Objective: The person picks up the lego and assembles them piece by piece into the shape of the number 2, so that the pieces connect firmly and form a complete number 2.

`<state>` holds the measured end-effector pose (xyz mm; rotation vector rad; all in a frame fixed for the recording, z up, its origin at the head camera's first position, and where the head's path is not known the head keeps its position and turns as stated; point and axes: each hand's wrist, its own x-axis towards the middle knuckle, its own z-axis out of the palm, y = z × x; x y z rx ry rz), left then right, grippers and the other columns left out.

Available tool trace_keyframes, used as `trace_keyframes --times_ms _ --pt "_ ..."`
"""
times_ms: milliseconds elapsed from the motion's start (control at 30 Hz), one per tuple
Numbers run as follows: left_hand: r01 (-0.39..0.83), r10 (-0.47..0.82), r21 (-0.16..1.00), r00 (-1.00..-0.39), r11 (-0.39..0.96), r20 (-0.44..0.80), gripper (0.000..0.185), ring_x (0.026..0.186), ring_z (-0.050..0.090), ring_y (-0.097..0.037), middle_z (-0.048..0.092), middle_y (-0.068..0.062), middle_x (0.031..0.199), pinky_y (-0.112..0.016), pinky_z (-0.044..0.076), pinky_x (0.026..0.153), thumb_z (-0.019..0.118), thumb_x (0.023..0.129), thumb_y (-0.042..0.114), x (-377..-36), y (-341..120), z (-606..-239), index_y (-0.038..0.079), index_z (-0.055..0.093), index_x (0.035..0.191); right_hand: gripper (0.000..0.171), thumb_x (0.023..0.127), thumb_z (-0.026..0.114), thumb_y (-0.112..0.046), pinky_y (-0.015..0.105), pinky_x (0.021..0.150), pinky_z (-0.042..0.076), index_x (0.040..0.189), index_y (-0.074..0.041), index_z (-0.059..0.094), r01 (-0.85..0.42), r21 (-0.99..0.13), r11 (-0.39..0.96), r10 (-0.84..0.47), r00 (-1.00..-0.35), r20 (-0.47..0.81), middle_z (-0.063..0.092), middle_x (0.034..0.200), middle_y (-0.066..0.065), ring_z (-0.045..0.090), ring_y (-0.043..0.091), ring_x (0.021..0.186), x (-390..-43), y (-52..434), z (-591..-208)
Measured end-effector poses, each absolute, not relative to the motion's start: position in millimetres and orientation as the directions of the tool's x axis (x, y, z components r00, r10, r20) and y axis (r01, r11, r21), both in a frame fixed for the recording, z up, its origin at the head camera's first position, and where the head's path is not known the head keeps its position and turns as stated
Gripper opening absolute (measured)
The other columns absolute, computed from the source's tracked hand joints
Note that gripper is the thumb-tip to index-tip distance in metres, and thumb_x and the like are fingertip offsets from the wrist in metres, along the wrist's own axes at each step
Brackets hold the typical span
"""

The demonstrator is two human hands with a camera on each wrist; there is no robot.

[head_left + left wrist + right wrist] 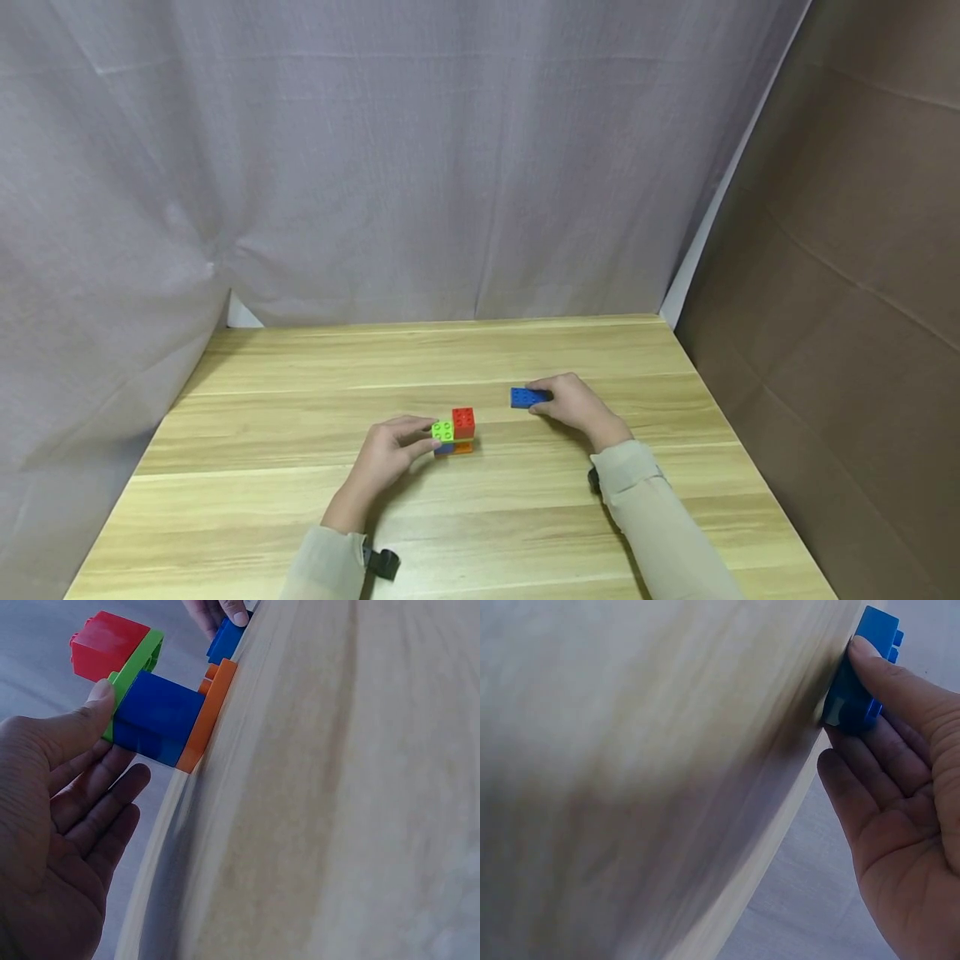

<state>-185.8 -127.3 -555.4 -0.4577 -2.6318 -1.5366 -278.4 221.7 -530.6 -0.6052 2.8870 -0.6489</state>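
Two hands rest on a pale wooden surface (pixel 300 500) hung round with grey cloth (pixel 375 167) at the back and left, and brown board (pixel 862 250) to the right. The left hand (pixel 386 457) sits near the middle of the surface, a little toward the near edge, and pinches a small stack of toy bricks (pixel 454 433): its thumb presses the stack's near side and its fingertips reach the lime green brick (pixel 442 430). The stack stands on the surface, with a thin orange plate (pixel 206 712) at the bottom, a blue brick (pixel 154 716) on that, then the lime green brick, and a red brick (pixel 463 422) on top at the right. The right hand (pixel 573 404) lies toward the right edge, well apart from the stack, and pinches a loose blue brick (pixel 527 397) between thumb and fingers; that brick lies flat on the surface, studs up. Both arms wear light beige sleeves (pixel 660 517), each with a dark wrist strap (pixel 382 563).
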Motion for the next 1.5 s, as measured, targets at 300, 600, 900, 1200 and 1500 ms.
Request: trace_keyframes --times_ms 300,600,900,1200,1500 --pt "0.266 0.215 0.848 -0.959 0.459 0.185 0.035 0.11 0.066 -0.015 0.071 0.01 0.118 -0.046 0.051 0.1 0.08 0.086 0.036 -186.6 -127.5 -554.3 0.026 0.075 0.119 0.042 0.088 0.08 -0.025 0.047 0.098 0.052 0.127 -0.011 0.071 -0.346 -0.448 0.824 -0.397 -0.918 -0.021 0.07 0.123 0.011 0.066 0.031 0.113 -276.6 220.5 -526.9" --pt "0.278 0.215 0.848 -0.956 0.452 0.199 0.034 0.11 0.066 -0.015 0.071 0.01 0.117 -0.047 0.051 0.1 0.08 0.086 0.036 -185.9 -127.4 -555.9 0.025 0.075 0.119 0.042 0.088 0.08 -0.026 0.048 0.097 0.053 0.126 -0.011 0.071 -0.327 -0.473 0.819 -0.384 -0.923 -0.027 0.07 0.122 0.011 0.066 0.03 0.112 -278.1 221.0 -530.6" --pt "0.251 0.206 0.855 -0.963 0.455 0.173 0.034 0.106 0.066 -0.007 0.07 0.016 0.116 -0.041 0.052 0.098 0.081 0.086 0.035 -187.3 -127.4 -557.7 0.027 0.076 0.118 0.042 0.087 0.08 -0.026 0.047 0.097 0.053 0.126 -0.011 0.071 -0.314 -0.478 0.82 -0.369 -0.929 -0.023 0.071 0.122 0.011 0.066 0.029 0.112 -277.5 219.9 -531.2" --pt "0.232 0.207 0.859 -0.967 0.457 0.151 0.036 0.109 0.065 -0.009 0.069 0.016 0.117 -0.043 0.05 0.101 0.08 0.086 0.036 -186.4 -126.9 -556.4 0.025 0.075 0.12 0.043 0.088 0.08 -0.025 0.047 0.096 0.053 0.126 -0.008 0.07 -0.314 -0.5 0.807 -0.356 -0.934 0.011 0.07 0.122 0.014 0.066 0.031 0.111 -277.0 219.6 -533.1" --pt "0.245 0.209 0.855 -0.964 0.456 0.165 0.037 0.112 0.065 -0.013 0.07 0.012 0.119 -0.045 0.05 0.101 0.08 0.087 0.037 -186.4 -126.9 -556.0 0.023 0.075 0.12 0.044 0.091 0.078 -0.026 0.032 0.061 0.056 0.13 -0.009 0.068 -0.304 -0.563 0.769 -0.349 -0.937 0.029 0.074 0.101 0.01 0.062 0.013 0.055 -274.0 213.7 -525.5"
